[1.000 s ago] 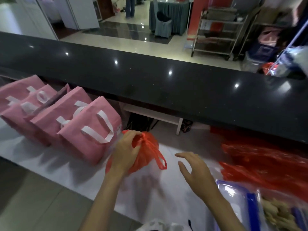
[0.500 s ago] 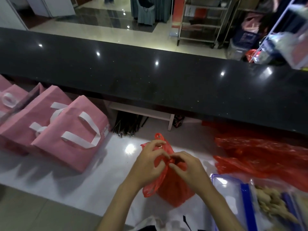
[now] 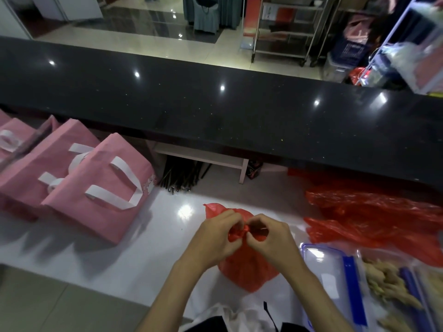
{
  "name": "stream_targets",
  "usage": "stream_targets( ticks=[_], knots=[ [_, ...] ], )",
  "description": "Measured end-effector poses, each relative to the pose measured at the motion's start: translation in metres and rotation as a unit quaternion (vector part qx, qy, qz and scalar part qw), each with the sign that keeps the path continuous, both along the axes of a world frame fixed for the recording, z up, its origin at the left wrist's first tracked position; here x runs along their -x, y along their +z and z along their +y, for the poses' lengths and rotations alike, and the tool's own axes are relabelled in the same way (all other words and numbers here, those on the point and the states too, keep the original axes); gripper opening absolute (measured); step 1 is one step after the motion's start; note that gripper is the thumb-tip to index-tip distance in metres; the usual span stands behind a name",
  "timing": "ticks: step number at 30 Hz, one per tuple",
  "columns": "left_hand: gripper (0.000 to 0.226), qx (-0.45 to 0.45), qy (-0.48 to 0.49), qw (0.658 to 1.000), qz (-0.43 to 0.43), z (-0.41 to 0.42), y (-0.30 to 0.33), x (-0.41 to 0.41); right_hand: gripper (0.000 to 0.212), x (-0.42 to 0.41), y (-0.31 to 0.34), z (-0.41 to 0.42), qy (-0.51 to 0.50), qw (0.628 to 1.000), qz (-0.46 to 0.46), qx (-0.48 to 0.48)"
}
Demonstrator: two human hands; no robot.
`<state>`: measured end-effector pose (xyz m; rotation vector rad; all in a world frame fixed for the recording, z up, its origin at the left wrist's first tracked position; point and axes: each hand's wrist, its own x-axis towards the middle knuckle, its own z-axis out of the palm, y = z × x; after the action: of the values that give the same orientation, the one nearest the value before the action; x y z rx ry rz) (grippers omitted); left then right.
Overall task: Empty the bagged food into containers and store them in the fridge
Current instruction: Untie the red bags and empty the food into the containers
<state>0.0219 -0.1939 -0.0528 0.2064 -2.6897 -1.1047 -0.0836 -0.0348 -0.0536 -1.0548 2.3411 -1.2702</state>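
Observation:
A small tied red plastic bag sits on the white counter right in front of me. My left hand and my right hand both pinch its knot at the top, fingertips almost touching. A clear container with blue clips lies just right of the bag. Beside it another clear container holds pale ginger-like roots. What the red bag holds is hidden.
Several pink bags with white handles stand in a row on the left. Loose red plastic bags lie crumpled at the right. A raised black ledge runs across behind the counter.
The left hand carried the red bag from beside the pink bags to the space in front of me. The right hand joined it, and both now grip the knot.

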Motion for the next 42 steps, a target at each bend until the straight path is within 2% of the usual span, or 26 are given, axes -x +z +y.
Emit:
stream_targets(
  ticks=[5, 10, 13, 17, 22, 26, 30, 33, 35, 36, 38, 39, 41, 42],
  knots=[
    [0.018, -0.02, 0.004, 1.0, 0.004, 0.015, 0.003, -0.001, 0.016, -0.014, -0.002, 0.002, -0.047, 0.999, 0.019, -0.008],
    [0.02, -0.047, 0.012, 0.999, -0.001, 0.022, 0.003, -0.003, 0.021, -0.025, -0.007, 0.001, -0.128, 0.987, -0.097, 0.021],
    [0.02, -0.063, 0.052, 0.997, 0.008, 0.031, 0.003, -0.009, 0.022, -0.025, -0.006, 0.001, -0.111, 0.984, -0.134, 0.032],
    [0.017, -0.092, 0.139, 0.986, -0.007, 0.037, -0.002, -0.022, 0.016, -0.026, -0.003, 0.004, -0.091, 0.988, -0.126, 0.013],
    [0.02, -0.093, 0.086, 0.992, -0.028, 0.037, 0.007, -0.02, 0.015, -0.036, -0.008, 0.0, -0.141, 0.98, -0.142, -0.004],
    [0.024, -0.123, 0.032, 0.992, -0.008, 0.043, 0.011, -0.023, 0.029, -0.027, -0.021, 0.002, -0.18, 0.975, -0.125, -0.022],
    [0.004, -0.216, -0.027, 0.976, -0.019, 0.04, 0.017, -0.037, 0.04, -0.015, -0.027, 0.006, -0.243, 0.951, -0.189, -0.017],
    [0.032, -0.311, 0.004, 0.95, -0.025, 0.031, 0.024, -0.052, 0.051, -0.005, -0.025, 0.011, -0.313, 0.901, -0.301, -0.003],
    [0.05, -0.343, 0.031, 0.938, -0.029, 0.024, 0.024, -0.061, 0.059, -0.002, -0.027, 0.017, -0.278, 0.895, -0.35, -0.008],
    [0.06, -0.349, 0.047, 0.935, -0.041, 0.022, 0.024, -0.065, 0.059, -0.003, -0.027, 0.019, -0.228, 0.906, -0.357, -0.011],
    [0.078, -0.365, 0.07, 0.925, -0.081, 0.017, 0.02, -0.069, 0.047, -0.007, -0.03, 0.025, -0.099, 0.944, -0.311, -0.055],
    [0.077, -0.376, 0.073, 0.919, -0.097, 0.016, 0.017, -0.068, 0.05, -0.009, -0.032, 0.029, -0.031, 0.958, -0.266, -0.099],
    [0.043, -0.372, 0.061, 0.92, -0.105, 0.016, 0.016, -0.062, 0.073, -0.012, -0.036, 0.034, 0.05, 0.971, -0.161, -0.167],
    [0.035, -0.349, 0.039, 0.929, -0.118, 0.016, 0.014, -0.058, 0.079, -0.014, -0.036, 0.035, 0.056, 0.975, -0.136, -0.168]
  ],
)
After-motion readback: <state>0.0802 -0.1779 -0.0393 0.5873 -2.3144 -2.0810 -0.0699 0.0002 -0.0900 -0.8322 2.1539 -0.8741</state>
